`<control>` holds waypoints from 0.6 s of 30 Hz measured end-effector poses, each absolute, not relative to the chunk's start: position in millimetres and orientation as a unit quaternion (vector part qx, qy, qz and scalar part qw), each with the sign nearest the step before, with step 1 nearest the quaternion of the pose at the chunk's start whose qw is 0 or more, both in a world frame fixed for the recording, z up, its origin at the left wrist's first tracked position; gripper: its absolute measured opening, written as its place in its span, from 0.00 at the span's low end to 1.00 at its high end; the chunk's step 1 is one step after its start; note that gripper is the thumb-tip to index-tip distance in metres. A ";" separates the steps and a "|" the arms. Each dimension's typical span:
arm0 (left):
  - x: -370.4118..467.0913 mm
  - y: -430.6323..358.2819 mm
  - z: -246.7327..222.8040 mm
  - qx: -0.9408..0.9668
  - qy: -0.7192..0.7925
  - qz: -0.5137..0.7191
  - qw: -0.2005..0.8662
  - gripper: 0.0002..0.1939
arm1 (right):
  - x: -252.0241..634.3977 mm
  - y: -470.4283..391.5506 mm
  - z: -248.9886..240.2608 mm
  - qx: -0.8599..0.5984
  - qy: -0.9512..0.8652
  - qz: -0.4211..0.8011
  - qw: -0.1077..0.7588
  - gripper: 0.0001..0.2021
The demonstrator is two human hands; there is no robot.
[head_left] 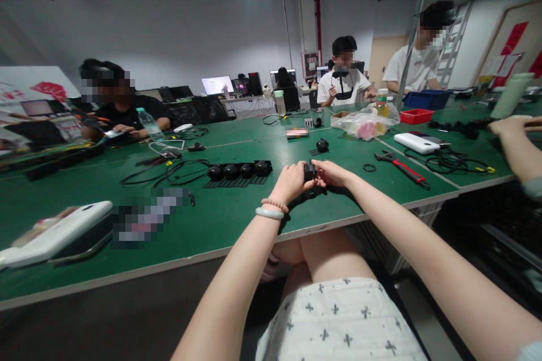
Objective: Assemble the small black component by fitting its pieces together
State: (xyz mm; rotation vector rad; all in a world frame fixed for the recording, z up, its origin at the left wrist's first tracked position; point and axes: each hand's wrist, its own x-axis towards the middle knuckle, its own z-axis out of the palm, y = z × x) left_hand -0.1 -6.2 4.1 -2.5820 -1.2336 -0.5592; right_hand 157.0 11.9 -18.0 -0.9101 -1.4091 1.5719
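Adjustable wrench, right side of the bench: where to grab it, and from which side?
Mid-handle, from above on the near side. The wrench lies flat, its long red-and-black handle slanting toward the camera and right, its head pointing away. Black cables bunch beyond the handle, so the near side looks less likely to snag.

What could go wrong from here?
The small black part, in the grip of the left hand and right hand, could slip and roll toward the table's near edge. The loose black ring could get swept away. The red-handled wrench lies beside cables; lifting it might snag them.
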 end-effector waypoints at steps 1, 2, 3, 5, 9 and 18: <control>0.3 -6.4 4.0 -0.880 -0.420 -0.192 0.113 0.27 | 157.0 11.2 -17.8 -0.370 -0.553 0.629 0.402 0.19; 0.7 -6.6 3.9 -0.879 -0.420 -0.195 0.112 0.27 | 157.1 11.0 -18.0 -0.379 -0.551 0.630 0.394 0.21; 0.9 -6.7 3.9 -0.878 -0.420 -0.200 0.108 0.27 | 157.1 11.3 -18.4 -0.388 -0.553 0.628 0.386 0.23; 0.7 -6.4 4.0 -0.876 -0.422 -0.218 0.088 0.28 | 156.9 13.0 -19.4 -0.402 -0.556 0.624 0.375 0.26; -3.8 -3.3 3.8 -0.858 -0.442 -0.261 0.017 0.28 | 157.1 17.4 -18.8 -0.416 -0.544 0.615 0.391 0.29; -11.8 0.7 1.4 -0.835 -0.462 -0.286 -0.080 0.26 | 167.3 4.6 -3.9 -0.317 -0.656 0.470 0.498 0.20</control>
